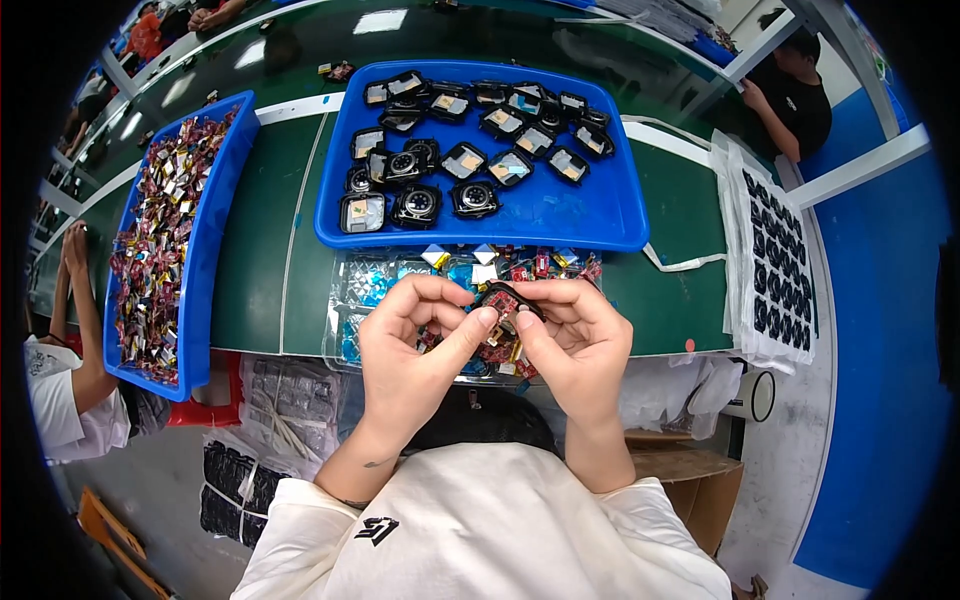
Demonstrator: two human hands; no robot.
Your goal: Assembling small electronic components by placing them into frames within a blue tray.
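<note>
Between my two hands, at chest height over the table's near edge, is a black smartwatch case (pixel 512 297) with a small red circuit board showing inside it. My left hand (pixel 418 325) grips its left side, thumb against the red board. On the opposite side my right hand (pixel 575 335) pinches the case, its thumb pressed near the board's lower right. Beneath my hands lies a clear plastic tray (pixel 345 290) with blue film, red boards and silvery batteries, partly hidden by my fingers. Just beyond it, a blue tray (pixel 560 218) holds several black watch cases.
At the left, a second blue tray (pixel 208 290) is heaped with red boards and batteries. A white sheet stack with rows of black parts (pixel 775 260) stands right. Other people (pixel 795 95) sit around the green table (pixel 680 300). Cardboard (pixel 700 490) and wrapped bundles (pixel 235 485) lie below.
</note>
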